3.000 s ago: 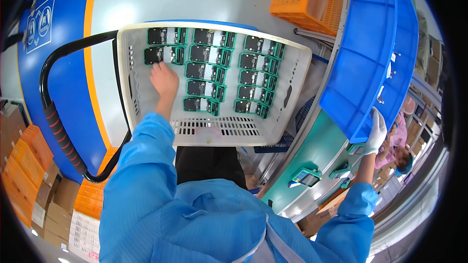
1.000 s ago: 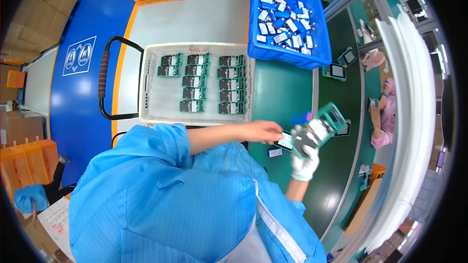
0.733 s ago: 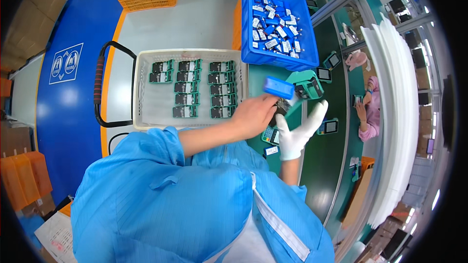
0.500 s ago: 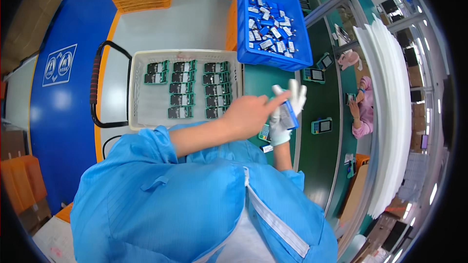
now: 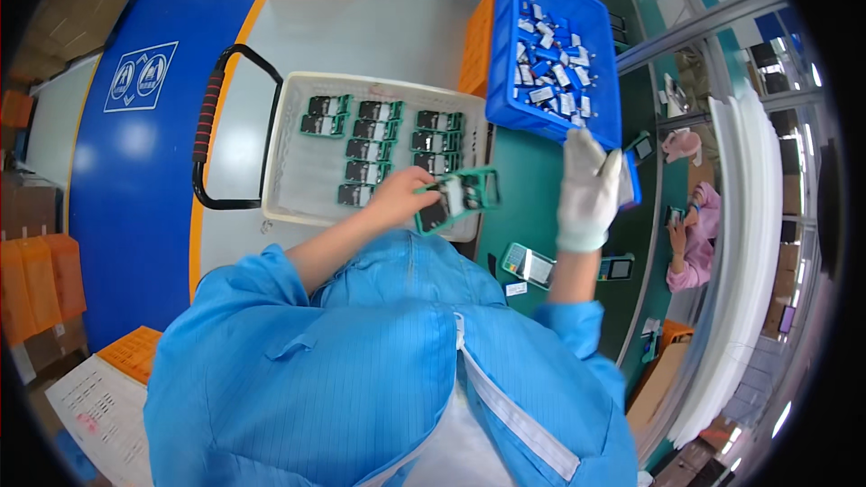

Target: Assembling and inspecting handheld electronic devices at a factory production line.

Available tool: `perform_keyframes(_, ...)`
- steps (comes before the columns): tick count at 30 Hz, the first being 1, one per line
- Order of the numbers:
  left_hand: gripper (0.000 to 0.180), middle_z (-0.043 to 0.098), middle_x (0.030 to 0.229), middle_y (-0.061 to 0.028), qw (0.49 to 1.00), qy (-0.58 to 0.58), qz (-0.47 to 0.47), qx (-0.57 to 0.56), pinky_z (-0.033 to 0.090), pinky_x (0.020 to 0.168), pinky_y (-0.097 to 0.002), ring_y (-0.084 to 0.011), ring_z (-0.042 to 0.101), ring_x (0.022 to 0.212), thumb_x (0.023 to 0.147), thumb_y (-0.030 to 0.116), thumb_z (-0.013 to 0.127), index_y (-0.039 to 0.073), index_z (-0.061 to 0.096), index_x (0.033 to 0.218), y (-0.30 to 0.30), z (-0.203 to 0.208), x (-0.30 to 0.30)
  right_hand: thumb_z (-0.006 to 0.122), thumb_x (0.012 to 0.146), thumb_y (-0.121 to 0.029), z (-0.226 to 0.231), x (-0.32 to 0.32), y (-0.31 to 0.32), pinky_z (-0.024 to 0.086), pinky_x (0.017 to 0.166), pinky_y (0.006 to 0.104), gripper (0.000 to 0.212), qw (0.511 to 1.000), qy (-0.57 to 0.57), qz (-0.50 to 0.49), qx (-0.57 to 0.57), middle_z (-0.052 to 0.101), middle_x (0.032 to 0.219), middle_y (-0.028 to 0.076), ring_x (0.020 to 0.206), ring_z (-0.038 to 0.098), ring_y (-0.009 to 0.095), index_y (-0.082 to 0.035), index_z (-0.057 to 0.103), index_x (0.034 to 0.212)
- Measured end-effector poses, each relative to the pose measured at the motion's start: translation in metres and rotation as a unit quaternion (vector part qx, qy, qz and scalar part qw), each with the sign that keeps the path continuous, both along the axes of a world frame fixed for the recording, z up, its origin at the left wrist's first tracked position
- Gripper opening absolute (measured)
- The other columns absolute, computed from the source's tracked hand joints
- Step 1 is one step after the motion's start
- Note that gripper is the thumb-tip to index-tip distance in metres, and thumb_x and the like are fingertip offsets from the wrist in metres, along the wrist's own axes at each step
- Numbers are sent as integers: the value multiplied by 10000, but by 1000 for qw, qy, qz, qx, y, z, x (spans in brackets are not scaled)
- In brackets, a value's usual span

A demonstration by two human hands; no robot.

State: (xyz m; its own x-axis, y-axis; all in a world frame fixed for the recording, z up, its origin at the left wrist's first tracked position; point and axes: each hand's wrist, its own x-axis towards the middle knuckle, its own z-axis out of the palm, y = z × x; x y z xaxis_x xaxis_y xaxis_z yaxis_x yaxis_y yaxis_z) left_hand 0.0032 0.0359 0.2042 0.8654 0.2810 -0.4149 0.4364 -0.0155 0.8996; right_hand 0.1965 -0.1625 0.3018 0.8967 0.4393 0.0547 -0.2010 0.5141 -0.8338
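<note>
Left grip (image 5: 397,198), green device (image 5: 463,195) extending rightward

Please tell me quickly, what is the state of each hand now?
Left hand: closed on a green-framed circuit board.
Right hand: gloved, apparently holding a blue battery.

Bright light is glinting off the blue floor (image 5: 135,185), while fisheye distortion is bending straight edges toward black corners.

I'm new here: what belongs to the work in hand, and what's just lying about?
Seemingly in use:
left hand, gripping green-framed unit
gloved right hand, holding blue pack
white crate of similar units
blue bin of similar packs

Apparently just lying about:
printed sheet, lower left
orange boxes, far left
</note>
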Motion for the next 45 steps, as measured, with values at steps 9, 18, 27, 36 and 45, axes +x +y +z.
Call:
perform_keyframes(9, 314, 672, 979, -102, 960, 102, 255, -49, 488, 773, -308, -180, 623, 879, 793, 68, 696, 19, 632, 1096, 167, -170, -105, 454, 971, -473, -112, 227, -25, 437, 966, 340, 583, 761, -102, -42, -639, 648, 1150, 180, 1118, 600, 277, 38, 587, 1216)
perform_keyframes(18, 352, 679, 979, -116, 919, 361, 149, 52, 492, 778, -339, -230, 634, 894, 780, 55, 675, 97, 668, 1130, 286, -354, -87, 341, 993, -272, -153, 201, 10, 428, 923, 315, 445, 524, -335, -59, -781, 675, 1108, 168, 992, 635, 235, 1, 667, 1125)
perform_keyframes(27, 521, 531, 1267, -218, 802, 370, 53, 465, 436, 966, -438, -377, 498, 1193, 802, 81, 570, 84, 489, 1317, 251, -401, -38, 310, 1031, -340, -162, 199, 5, 410, 968, 301, 505, 696, -196, -99, -684, 614, 1155, 115, 1048, 560, 185, 26, 640, 1142)
perform_keyframes(36, 460, 568, 1135, -319, 848, 403, 174, 298, 444, 954, -463, -439, 563, 1081, 796, 161, 546, -72, 520, 1192, 235, -499, -78, 311, 1036, -330, -156, 199, 4, 412, 974, 308, 498, 698, -196, -127, -677, 584, 1167, 130, 1051, 553, 200, 44, 622, 1142)
perform_keyframes(45, 338, 630, 1064, -291, 886, 433, -30, 163, 473, 885, -466, -417, 598, 1046, 827, 161, 466, -28, 631, 1054, 309, -544, -114, 335, 977, -233, -163, 197, 11, 443, 916, 329, 413, 606, -310, -77, -728, 662, 1056, 138, 1009, 602, 228, 1, 656, 1090)
